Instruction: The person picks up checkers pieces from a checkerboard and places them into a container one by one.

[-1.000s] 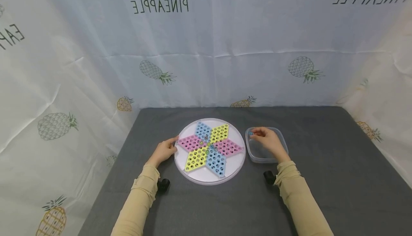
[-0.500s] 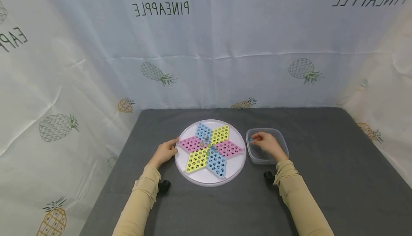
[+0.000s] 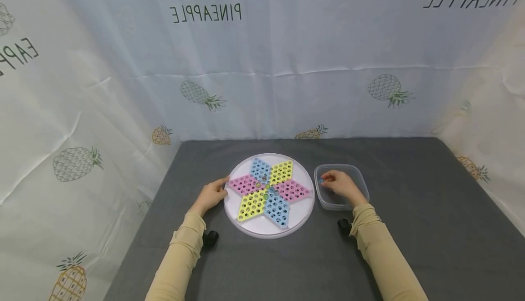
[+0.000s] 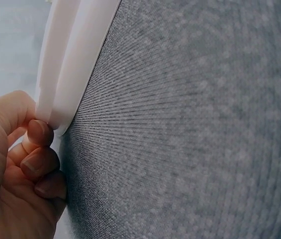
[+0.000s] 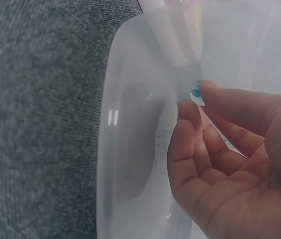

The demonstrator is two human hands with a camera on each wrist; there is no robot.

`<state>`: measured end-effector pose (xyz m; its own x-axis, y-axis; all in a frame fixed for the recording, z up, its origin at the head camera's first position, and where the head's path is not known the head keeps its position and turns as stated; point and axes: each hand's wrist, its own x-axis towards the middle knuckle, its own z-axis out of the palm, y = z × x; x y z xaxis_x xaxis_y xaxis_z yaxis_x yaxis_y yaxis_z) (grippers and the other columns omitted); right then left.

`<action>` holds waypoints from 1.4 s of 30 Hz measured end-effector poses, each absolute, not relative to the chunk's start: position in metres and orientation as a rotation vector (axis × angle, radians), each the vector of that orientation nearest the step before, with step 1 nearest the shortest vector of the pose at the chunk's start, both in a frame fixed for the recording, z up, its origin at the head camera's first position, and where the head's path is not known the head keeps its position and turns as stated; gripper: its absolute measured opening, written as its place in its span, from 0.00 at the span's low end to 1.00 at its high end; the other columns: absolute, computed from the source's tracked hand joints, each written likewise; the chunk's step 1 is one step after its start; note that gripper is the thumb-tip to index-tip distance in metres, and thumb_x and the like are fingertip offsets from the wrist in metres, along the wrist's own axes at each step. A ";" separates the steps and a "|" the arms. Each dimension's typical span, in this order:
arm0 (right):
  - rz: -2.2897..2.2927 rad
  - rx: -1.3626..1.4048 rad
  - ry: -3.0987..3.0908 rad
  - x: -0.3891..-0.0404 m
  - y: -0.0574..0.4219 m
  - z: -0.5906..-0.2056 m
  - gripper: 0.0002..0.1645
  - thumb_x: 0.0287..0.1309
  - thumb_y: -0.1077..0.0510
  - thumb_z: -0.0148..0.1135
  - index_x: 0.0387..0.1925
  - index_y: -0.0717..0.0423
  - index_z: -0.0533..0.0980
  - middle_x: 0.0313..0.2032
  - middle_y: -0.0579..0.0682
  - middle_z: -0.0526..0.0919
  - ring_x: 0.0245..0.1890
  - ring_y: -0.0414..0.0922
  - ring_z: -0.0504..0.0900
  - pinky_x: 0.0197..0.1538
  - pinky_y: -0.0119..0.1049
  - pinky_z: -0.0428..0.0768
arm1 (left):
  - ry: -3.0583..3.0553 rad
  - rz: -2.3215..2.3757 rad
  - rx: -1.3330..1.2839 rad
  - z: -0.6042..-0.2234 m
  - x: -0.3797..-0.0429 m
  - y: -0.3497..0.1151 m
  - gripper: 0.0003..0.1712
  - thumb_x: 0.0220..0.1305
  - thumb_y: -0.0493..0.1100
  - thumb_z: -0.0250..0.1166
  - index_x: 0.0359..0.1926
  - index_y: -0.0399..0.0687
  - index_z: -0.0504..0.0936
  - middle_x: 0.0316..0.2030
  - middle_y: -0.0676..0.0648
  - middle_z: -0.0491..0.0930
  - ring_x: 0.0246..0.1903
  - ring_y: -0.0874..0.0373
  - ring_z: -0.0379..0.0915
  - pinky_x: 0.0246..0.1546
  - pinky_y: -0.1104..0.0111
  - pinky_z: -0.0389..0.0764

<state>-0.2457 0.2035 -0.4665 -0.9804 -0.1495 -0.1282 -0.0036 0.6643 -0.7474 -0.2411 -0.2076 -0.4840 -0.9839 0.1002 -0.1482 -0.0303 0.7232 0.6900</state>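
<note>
A round white Chinese checkers board (image 3: 301, 212) with a blue, yellow and pink star lies on the table, a few marbles (image 3: 266, 191) around its centre. At the board's left rim, my left hand (image 3: 211, 194) pinches the edge between thumb and fingers; in the left wrist view the fingers (image 4: 41, 164) curl at the white rim. My right hand (image 3: 341, 184) is over a clear plastic container (image 3: 362, 187) to the right of the board. Between its thumb and fingertips it holds a blue marble (image 5: 196, 90), partly covered by the thumb in the right wrist view.
Dark grey cloth (image 3: 270, 269) covers the table. Behind it and at both sides hang white curtains (image 3: 287, 105) with pineapple prints. A black wrist camera (image 3: 210, 238) sits by the left sleeve, another (image 3: 343, 225) by the right.
My right hand has lowered slightly over the container, still holding the blue marble. My left hand stays at the board's rim. The whole head view has shifted a little.
</note>
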 end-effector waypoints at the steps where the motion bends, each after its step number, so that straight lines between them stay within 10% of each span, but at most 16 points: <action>1: -1.215 -0.125 2.695 -0.246 0.203 -0.467 0.17 0.58 0.60 0.56 0.47 0.67 0.76 0.38 0.61 0.80 0.32 0.44 0.78 0.35 0.35 0.75 | 2.750 1.107 0.055 -0.484 -0.241 -0.208 0.31 0.57 0.39 0.56 0.65 0.49 0.68 0.17 0.52 0.65 0.18 0.61 0.58 0.22 0.70 0.62; 42: -1.281 -0.110 2.659 -0.238 0.204 -0.442 0.25 0.63 0.48 0.52 0.55 0.60 0.72 0.45 0.61 0.79 0.41 0.50 0.78 0.43 0.43 0.76 | 2.755 1.113 0.031 -0.484 -0.241 -0.208 0.31 0.57 0.39 0.57 0.65 0.51 0.68 0.17 0.52 0.65 0.18 0.61 0.58 0.22 0.70 0.61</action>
